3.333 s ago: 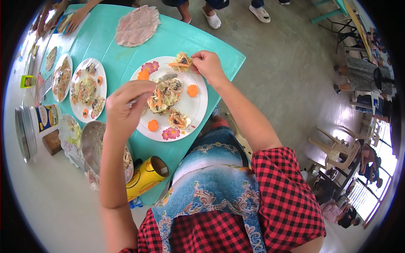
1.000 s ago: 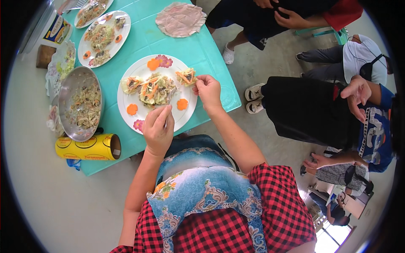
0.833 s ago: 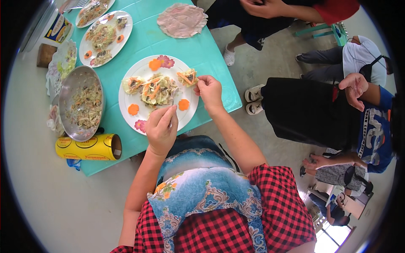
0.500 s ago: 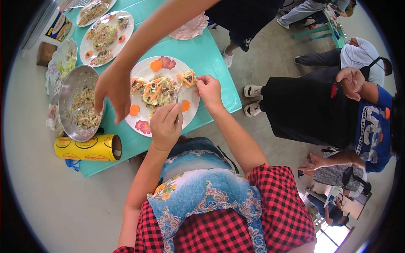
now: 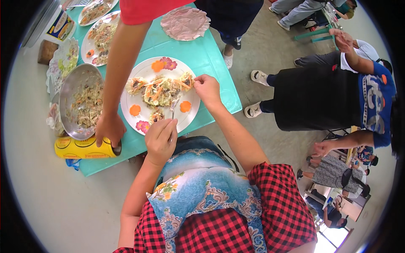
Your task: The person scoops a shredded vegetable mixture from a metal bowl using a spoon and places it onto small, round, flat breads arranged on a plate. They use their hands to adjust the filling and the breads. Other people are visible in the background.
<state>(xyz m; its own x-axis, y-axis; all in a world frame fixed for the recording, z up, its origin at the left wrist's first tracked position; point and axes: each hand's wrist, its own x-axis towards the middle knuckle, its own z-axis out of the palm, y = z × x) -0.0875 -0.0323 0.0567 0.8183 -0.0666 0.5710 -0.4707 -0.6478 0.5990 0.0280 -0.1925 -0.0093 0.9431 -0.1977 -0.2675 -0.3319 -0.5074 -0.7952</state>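
In front of me a white plate [image 5: 126, 111] with pink flower prints holds a central mound of noodle-and-cabbage salad [image 5: 159, 92], smaller salad heaps and orange carrot flowers [image 5: 185, 106]. My left hand [image 5: 161, 141] is closed round the handle of a metal fork [image 5: 173, 110], its tip at the lower edge of the central mound. At the plate's right rim my right hand [image 5: 207, 90] is pinched beside a small salad heap [image 5: 186, 80]. What its fingertips hold, if anything, is too small to tell.
Another person's hand [image 5: 110, 130] reaches down to a yellow cardboard roll [image 5: 84, 148]. A steel bowl [image 5: 69, 114] of salad mix stands left, near another filled plate [image 5: 90, 36]. A pink round mat [image 5: 185, 23] lies on the green table [image 5: 223, 90]. A person in a black apron [image 5: 314, 99] stands right.
The fork and my left hand have moved slightly down and left. The other person's hand has dropped from beside the bowl to the yellow roll. The person at right has raised an arm.
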